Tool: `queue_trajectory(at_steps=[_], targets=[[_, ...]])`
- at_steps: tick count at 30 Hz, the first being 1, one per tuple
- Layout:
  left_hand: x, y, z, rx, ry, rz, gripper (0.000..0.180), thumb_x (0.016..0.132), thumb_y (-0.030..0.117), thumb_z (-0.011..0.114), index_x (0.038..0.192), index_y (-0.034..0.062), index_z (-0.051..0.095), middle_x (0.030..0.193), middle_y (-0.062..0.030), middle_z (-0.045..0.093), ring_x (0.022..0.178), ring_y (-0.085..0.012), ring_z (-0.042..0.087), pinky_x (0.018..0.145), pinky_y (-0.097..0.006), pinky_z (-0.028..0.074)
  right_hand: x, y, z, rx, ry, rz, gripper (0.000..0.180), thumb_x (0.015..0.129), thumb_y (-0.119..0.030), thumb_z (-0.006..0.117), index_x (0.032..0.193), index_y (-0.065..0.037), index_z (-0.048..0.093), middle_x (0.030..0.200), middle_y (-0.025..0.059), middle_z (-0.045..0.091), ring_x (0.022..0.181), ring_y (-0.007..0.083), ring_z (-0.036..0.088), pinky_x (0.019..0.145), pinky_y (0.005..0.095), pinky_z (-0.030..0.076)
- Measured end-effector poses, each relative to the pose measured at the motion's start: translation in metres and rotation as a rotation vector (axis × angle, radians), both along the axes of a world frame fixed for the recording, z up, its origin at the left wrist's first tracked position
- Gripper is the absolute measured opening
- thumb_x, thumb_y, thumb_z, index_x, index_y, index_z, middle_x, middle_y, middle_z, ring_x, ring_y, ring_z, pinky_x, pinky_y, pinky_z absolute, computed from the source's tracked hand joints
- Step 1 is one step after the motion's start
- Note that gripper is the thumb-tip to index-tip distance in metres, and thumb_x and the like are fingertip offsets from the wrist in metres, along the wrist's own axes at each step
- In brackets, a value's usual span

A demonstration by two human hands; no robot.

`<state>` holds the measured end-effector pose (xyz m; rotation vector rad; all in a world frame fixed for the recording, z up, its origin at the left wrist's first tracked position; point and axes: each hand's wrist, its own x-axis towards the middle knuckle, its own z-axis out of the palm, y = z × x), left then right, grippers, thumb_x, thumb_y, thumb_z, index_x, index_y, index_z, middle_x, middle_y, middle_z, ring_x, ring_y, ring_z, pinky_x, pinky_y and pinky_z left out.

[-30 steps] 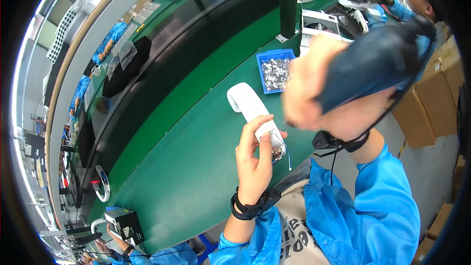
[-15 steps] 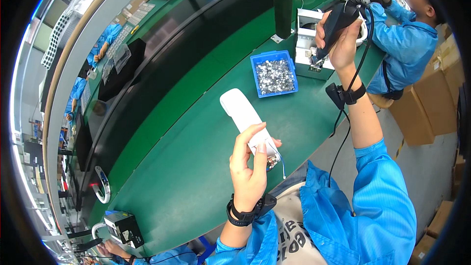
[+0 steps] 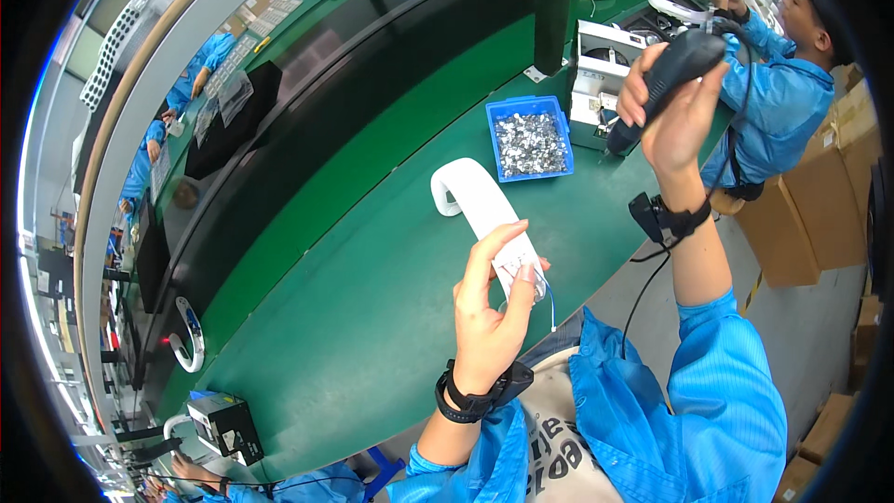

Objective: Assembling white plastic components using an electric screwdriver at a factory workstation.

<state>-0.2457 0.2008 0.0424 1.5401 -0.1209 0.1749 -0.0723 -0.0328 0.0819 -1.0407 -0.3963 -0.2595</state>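
The green bench [image 3: 372,251] fills the middle of the frame, curving from lower left to upper right, with a dark conveyor strip [image 3: 307,144] running along its far edge so parts can travel between stations. A green post [image 3: 553,0] stands at the top centre.

At the upper right, a co-worker [image 3: 792,65] in a blue coat bends over the same bench. Cardboard boxes [image 3: 819,205] sit stacked at the right edge, beside your arm.

Your white curved band [image 3: 480,200] lies just right of centre. Its far end hooks down toward the bench while its near end is raised, which turns the small fitting there up toward you.

Your left hand [image 3: 489,317], in the lower middle, grasps that near end: thumb and fingertips pinch the band, and a thin blue wire trails down beside them. The grip steadies the piece for work on its end.

Your right hand [image 3: 666,102], upper right, is clenched around a black electric screwdriver [image 3: 666,79], held tip-down above the bench and well apart from the band. Its cable runs down past your wrist strap.

The blue bin [image 3: 529,140] of small metal screws sits between both hands, within easy reach of either.
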Motion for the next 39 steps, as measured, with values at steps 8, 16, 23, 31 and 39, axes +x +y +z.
queue_trajectory(at_steps=[8,16,23,31,39], targets=[[0.003,0.003,-0.002,0.052,-0.033,0.000,0.040,0.101,-0.003,0.056,0.141,0.0019,0.057,0.106,-0.0111,0.074,0.095,-0.0160,0.073,0.082,-0.030,0.056,-0.066,0.059,0.058,0.147,-0.139,0.285,0.074,0.101,-0.082,0.031,0.100,-0.009,0.044,0.070,0.0026,0.046,0.048,0.0113,0.042,0.044,0.0270,0.036],[0.002,0.007,-0.004,0.042,-0.037,-0.016,0.040,0.103,-0.001,0.057,0.142,0.0019,0.057,0.112,-0.0114,0.074,0.099,-0.0169,0.074,0.082,-0.030,0.057,-0.085,0.085,0.061,0.162,-0.206,0.570,0.077,0.093,-0.086,0.046,0.101,-0.009,0.045,0.071,0.0064,0.053,0.050,0.0188,0.051,0.046,0.0335,0.043],[0.001,0.003,-0.006,-0.020,-0.052,0.035,0.040,0.098,-0.004,0.063,0.137,0.0038,0.063,0.112,-0.0108,0.073,0.095,-0.0167,0.073,0.083,-0.031,0.056,-0.087,0.092,0.058,0.137,-0.191,0.581,0.080,0.091,-0.089,0.045,0.100,-0.009,0.047,0.070,0.0072,0.053,0.050,0.0198,0.050,0.046,0.0350,0.043],[0.002,0.006,-0.007,0.064,-0.064,0.035,0.043,0.095,-0.006,0.062,0.137,0.0010,0.062,0.120,-0.0158,0.073,0.106,-0.0257,0.073,0.092,-0.036,0.055,-0.089,0.099,0.057,0.121,-0.126,0.610,0.085,0.087,-0.091,0.050,0.099,-0.007,0.049,0.071,0.0095,0.055,0.052,0.0212,0.052,0.049,0.0356,0.044],[-0.004,0.009,-0.013,0.098,-0.036,0.052,0.046,0.093,-0.004,0.064,0.138,0.0014,0.061,0.122,-0.0196,0.073,0.112,-0.0314,0.073,0.096,-0.038,0.054,-0.102,0.108,0.089,-0.365,0.058,0.534,0.085,0.091,-0.086,0.048,0.093,-0.001,0.055,0.071,0.0168,0.058,0.056,0.0228,0.054,0.052,0.0362,0.045]])
